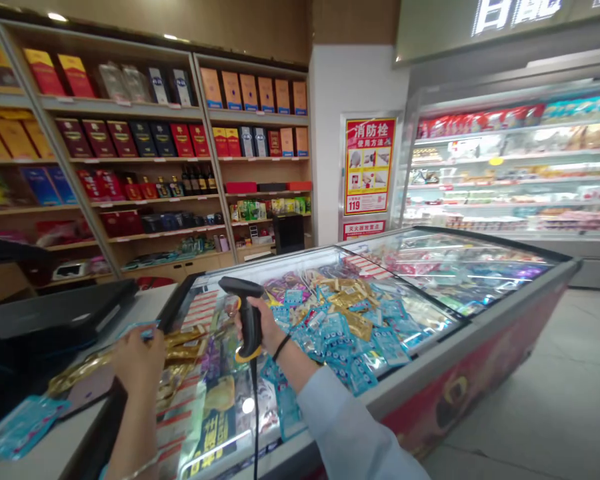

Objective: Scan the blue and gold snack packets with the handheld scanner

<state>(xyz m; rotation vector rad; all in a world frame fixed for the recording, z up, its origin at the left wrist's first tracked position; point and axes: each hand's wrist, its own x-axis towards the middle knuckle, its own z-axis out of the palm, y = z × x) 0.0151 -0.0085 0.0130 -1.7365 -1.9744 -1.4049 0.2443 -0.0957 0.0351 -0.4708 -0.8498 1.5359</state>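
My right hand (266,327) is closed round the grip of a black barcode scanner (245,310) with a yellow ring at its base; its head points left and its cable hangs down. My left hand (139,357) grips a gold foil packet (83,371) at the edge of the white counter (45,447). Both hands hover over the glass lid of a chest freezer (430,367) filled with blue and gold ice-cream packets.
A blue packet (17,427) lies on the counter at lower left, beside a black till unit (50,317). Shelves of boxed goods (145,140) line the back wall. An open chiller (520,173) stands at right, with tiled floor (555,400) below.
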